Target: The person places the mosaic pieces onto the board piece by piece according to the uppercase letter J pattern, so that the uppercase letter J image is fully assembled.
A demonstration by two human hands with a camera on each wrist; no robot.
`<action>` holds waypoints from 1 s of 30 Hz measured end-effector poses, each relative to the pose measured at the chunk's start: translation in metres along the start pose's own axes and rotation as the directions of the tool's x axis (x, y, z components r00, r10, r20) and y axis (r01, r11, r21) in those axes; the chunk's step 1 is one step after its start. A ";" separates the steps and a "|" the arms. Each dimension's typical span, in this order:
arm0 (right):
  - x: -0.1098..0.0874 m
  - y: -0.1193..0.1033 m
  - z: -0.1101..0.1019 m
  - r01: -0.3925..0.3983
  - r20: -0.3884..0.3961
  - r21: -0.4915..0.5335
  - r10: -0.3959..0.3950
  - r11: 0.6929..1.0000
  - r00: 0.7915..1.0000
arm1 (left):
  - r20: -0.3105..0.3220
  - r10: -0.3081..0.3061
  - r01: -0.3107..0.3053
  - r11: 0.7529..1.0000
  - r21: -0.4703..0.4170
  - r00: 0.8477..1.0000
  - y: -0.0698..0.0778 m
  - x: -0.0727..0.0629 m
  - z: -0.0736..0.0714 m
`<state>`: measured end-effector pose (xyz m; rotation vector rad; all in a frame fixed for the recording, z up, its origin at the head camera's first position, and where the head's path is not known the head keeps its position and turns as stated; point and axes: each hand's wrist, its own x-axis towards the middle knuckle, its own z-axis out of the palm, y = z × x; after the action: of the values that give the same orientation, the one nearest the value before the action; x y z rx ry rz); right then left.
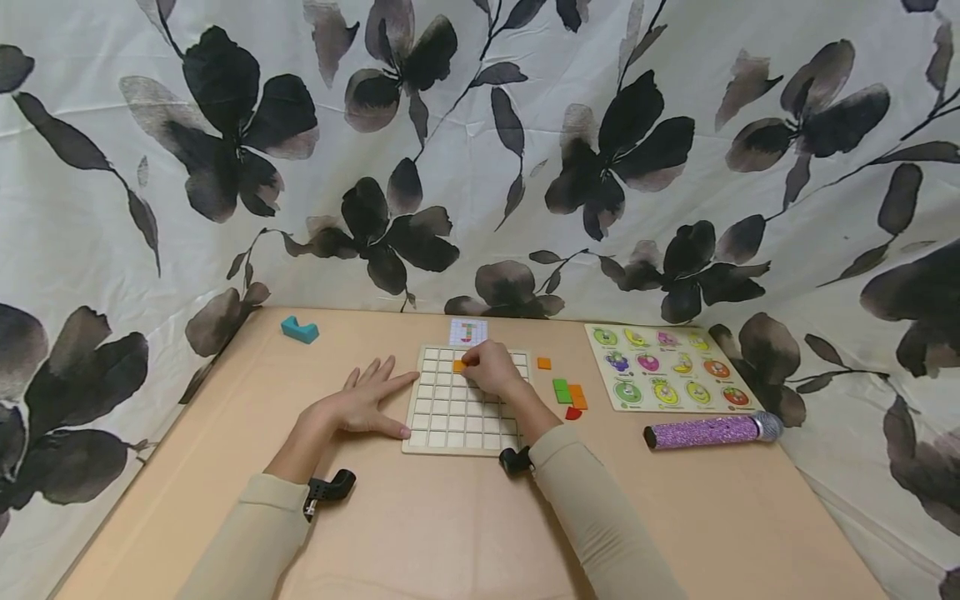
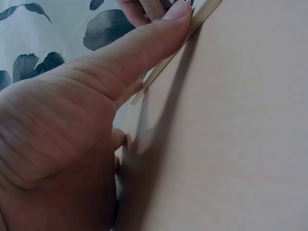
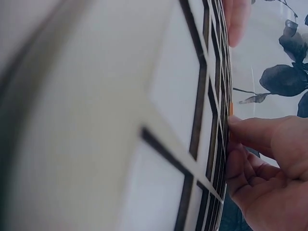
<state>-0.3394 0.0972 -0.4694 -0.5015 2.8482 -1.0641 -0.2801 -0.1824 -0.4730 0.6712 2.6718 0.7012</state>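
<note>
From my station I record, left to right in the head view, a turquoise angular block point(image 1: 300, 330) at the far table edge, left of centre. Next comes the left hand point(image 1: 360, 407), laid with fingers spread and straight, index finger and thumb touching the left edge of the pale wooden gridded board point(image 1: 450, 421) at frame centre. A small white gridded card with a coloured figure point(image 1: 468, 332) lies just beyond the board. On the board's upper part I find the orange square tile point(image 1: 458, 366), directly at the left of the right hand's point(image 1: 492, 368) fingertips; that hand is curled and grips it at its near side. Right of the board lie a second, small orange tile point(image 1: 543, 363), a green flat piece point(image 1: 562, 391), a larger orange piece point(image 1: 577, 396) and a red piece point(image 1: 573, 413). Farther right: a fruit-picture sheet point(image 1: 671, 368) and, nearer, a purple glittery microphone point(image 1: 708, 432).
</note>
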 end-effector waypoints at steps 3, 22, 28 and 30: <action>0.000 -0.001 0.000 0.013 0.008 -0.002 -0.013 1.000 1.000 | -0.004 0.004 -0.004 1.000 -0.001 1.000 0.000 -0.002 0.000; -0.018 -0.004 -0.017 0.059 -0.046 0.161 -0.052 0.985 0.998 | -0.002 0.004 -0.004 1.000 0.012 1.000 -0.002 0.001 0.003; -0.043 -0.021 -0.038 0.118 -0.170 0.165 -0.089 0.979 0.981 | -0.004 -0.002 0.002 1.000 0.006 1.000 -0.002 0.000 0.002; -0.052 -0.024 -0.045 0.135 -0.202 0.158 -0.101 0.978 0.974 | -0.001 -0.001 0.001 1.000 0.000 1.000 -0.002 0.000 0.001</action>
<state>-0.2908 0.1254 -0.4227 -0.5910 2.8821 -1.4385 -0.2805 -0.1829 -0.4750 0.6693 2.6724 0.7012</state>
